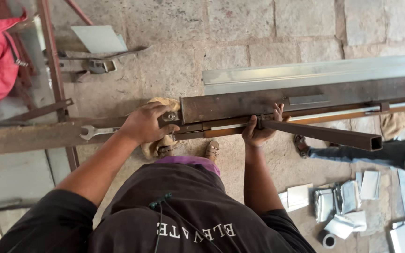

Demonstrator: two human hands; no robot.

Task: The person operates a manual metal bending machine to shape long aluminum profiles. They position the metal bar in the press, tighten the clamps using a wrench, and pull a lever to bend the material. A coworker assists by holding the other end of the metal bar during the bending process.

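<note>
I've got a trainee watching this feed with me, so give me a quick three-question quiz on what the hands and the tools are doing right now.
1. True or false: the left hand rests on the machine's end beside the spanner.
2. What does the right hand grip? A) a red cloth B) the square tube C) a cut sheet piece
3. Where do the cut metal pieces lie?

Key
1. True; the palm is down on the end, and the spanner juts out from under it.
2. B; the fingers curl over the bar where the tube joins.
3. On the stone floor at lower right, near another person's sandalled foot.
</note>
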